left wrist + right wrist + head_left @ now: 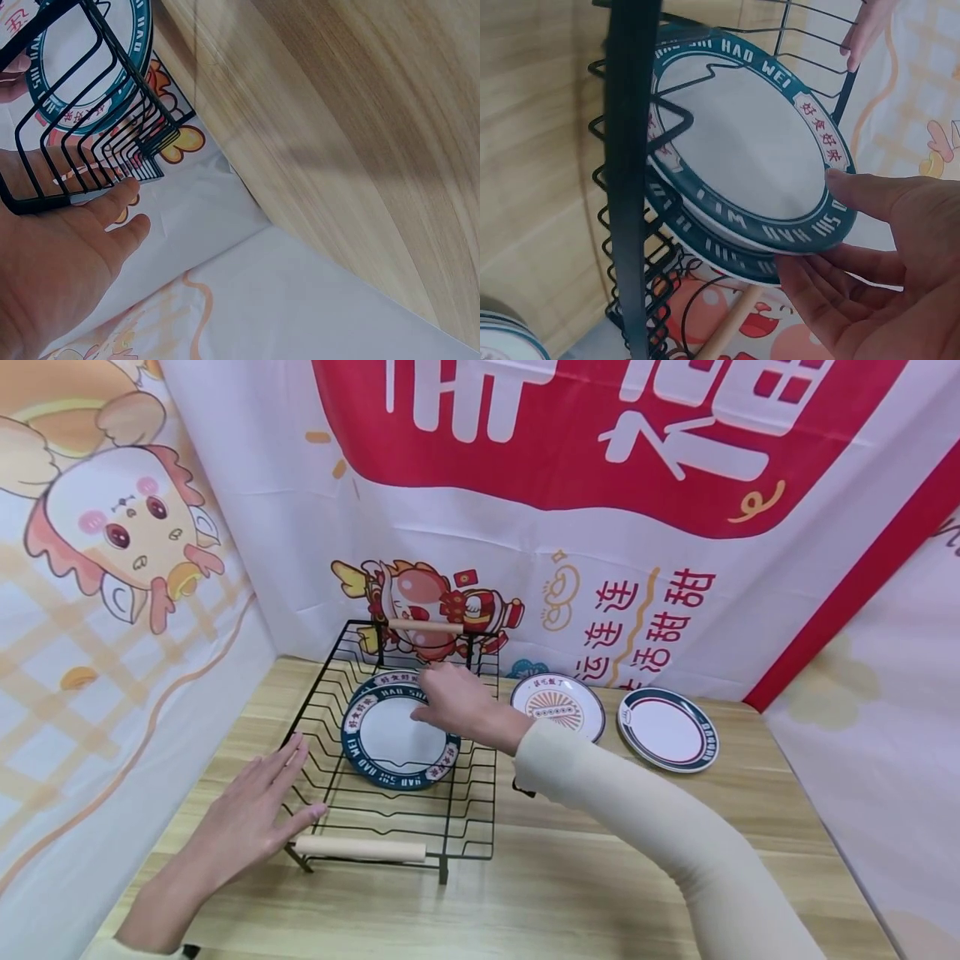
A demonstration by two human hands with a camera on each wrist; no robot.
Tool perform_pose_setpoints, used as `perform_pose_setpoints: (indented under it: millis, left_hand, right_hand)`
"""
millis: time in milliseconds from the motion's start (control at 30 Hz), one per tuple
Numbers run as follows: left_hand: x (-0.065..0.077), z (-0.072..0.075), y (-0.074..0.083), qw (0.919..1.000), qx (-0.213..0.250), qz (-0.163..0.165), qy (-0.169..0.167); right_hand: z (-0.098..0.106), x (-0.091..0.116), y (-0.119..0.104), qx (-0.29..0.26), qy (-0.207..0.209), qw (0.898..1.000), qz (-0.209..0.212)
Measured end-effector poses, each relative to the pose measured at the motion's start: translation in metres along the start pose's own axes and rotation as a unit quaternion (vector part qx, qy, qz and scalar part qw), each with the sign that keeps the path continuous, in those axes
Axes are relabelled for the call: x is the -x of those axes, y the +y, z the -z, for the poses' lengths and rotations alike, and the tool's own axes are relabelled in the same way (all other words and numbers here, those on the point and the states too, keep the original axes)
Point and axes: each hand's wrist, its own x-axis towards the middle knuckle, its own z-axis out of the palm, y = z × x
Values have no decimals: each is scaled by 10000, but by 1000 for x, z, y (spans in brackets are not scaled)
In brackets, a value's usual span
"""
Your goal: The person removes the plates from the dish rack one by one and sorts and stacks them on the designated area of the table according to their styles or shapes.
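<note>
A black wire dish rack (442,867) with wooden handles stands on the table. In it, a white plate with a green lettered rim (397,739) stands tilted in front of a second, similar plate (712,251). My right hand (459,697) pinches the front plate at its far edge, thumb on the face and fingers behind, as the right wrist view (885,255) shows. My left hand (251,810) rests against the rack's left side, fingers extended; the left wrist view shows this hand (64,262) beside the black wires.
Right of the rack, a white plate with an orange ray pattern (558,714) lies on the wooden table (585,877). Farther right lies a plate with a dark green rim (667,729). Printed cloth (450,527) hangs behind and along both sides.
</note>
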Motion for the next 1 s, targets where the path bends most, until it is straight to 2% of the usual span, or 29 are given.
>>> perform_pose_setpoints:
  millis: [433,700,1000]
  left_hand:
    - [-1,-2,-1,10000,-43,-22,5]
    - [-1,-3,-2,10000,-41,-23,37]
    - [-2,-4,-3,10000,-30,4,67]
  right_hand:
    - [-15,-15,6,-482,-813,9954,-153]
    - [-20,-21,11,-556,-801,9950,-205]
    - [-18,-15,14,-762,-645,9950,16]
